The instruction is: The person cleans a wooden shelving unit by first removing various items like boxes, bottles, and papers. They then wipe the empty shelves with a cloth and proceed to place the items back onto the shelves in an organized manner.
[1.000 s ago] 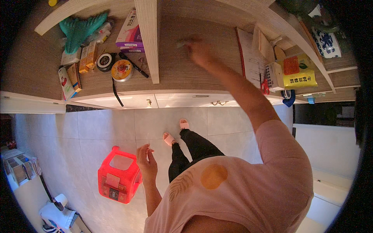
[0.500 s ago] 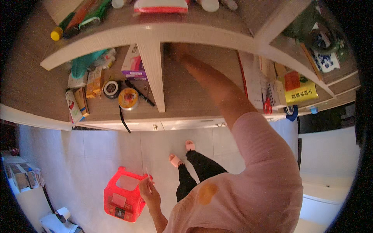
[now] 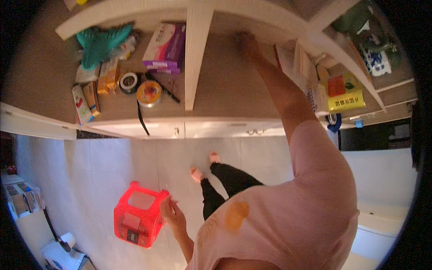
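Note:
My right arm stretches deep into the middle shelf compartment. At its back, my right hand is dark and smeared, so its fingers and anything in them cannot be made out. Low over the floor, my left hand has its fingers closed in a pinch. A thin pale stick-like thing pokes up from them, too blurred to name. Just beside that hand, further down, a red plastic basket stands on the floor with a few small packets inside.
Left compartment: purple-and-white box, teal tail-shaped item, tape rolls, small cartons, black strap. A white upright divider separates it. At right are a yellow packet and papers. Cabinet doors sit below.
My right hand has moved right along the back of the compartment. The arm now covers the red scissors. The view has shifted; my left hand stays pinched near the basket.

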Tool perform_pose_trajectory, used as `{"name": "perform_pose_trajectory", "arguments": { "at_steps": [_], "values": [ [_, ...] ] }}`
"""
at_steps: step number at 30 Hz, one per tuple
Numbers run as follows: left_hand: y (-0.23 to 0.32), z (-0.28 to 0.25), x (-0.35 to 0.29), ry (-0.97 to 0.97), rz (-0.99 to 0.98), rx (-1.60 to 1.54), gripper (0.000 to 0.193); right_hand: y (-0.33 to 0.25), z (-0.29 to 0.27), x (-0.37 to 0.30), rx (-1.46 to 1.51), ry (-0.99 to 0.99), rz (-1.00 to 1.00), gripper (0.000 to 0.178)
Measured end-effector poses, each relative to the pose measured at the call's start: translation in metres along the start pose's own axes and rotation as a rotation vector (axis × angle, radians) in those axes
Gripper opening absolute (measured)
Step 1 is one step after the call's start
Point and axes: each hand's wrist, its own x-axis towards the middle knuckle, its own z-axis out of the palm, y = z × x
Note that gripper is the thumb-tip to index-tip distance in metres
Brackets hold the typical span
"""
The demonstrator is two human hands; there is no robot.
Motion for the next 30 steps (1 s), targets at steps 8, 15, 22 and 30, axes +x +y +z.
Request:
{"name": "perform_pose_trajectory", "arguments": {
  "at_steps": [8, 15, 22, 30],
  "values": [
    [0.019, 0.025, 0.029, -0.162, 0.143, -0.081, 0.020, -0.155, -0.038, -0.140, 0.444, 0.094, -0.407, 0.023],
    [0.048, 0.034, 0.035, -0.209, 0.162, -0.306, 0.016, -0.121, -0.043, -0.209, 0.653, 0.025, -0.369, 0.026],
    [0.015, 0.007, 0.005, -0.166, 0.007, -0.348, 0.016, -0.037, -0.052, -0.249, 0.118, 0.227, 0.309, 0.022],
    [0.038, -0.008, 0.008, -0.295, -0.459, -1.101, 0.019, -0.186, -0.052, -0.206, 0.329, 0.152, -0.172, 0.024]
  ]
}}
